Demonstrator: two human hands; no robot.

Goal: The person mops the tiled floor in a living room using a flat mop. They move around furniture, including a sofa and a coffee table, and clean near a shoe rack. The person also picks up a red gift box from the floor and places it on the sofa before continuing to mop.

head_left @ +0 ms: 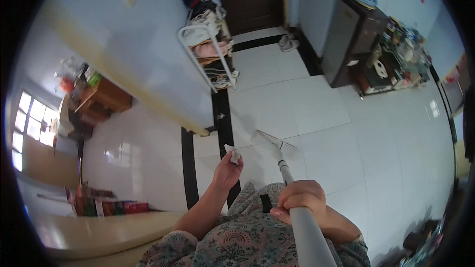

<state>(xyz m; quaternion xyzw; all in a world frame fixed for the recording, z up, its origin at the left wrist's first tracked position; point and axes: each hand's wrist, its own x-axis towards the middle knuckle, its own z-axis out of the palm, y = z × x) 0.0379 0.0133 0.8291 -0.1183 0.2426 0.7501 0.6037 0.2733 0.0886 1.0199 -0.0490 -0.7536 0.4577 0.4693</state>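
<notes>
My right hand [299, 201] grips the grey handle of a flat mop [286, 169], whose pale head [273, 141] rests on the white tiled floor ahead of me. My left hand [227, 169] is raised beside it and pinches a small crumpled white scrap [232, 153], paper or cloth, between the fingertips. My flower-patterned sleeves and top fill the lower edge of the view.
A white rack piled with clothes [210, 44] stands against the wall ahead. A dark cabinet [352, 39] and cluttered shelves [402, 57] are at the right. Slippers [288, 42] lie by a dark door. Black tile strips [222, 113] cross the floor. Boxes [106, 206] sit at the left.
</notes>
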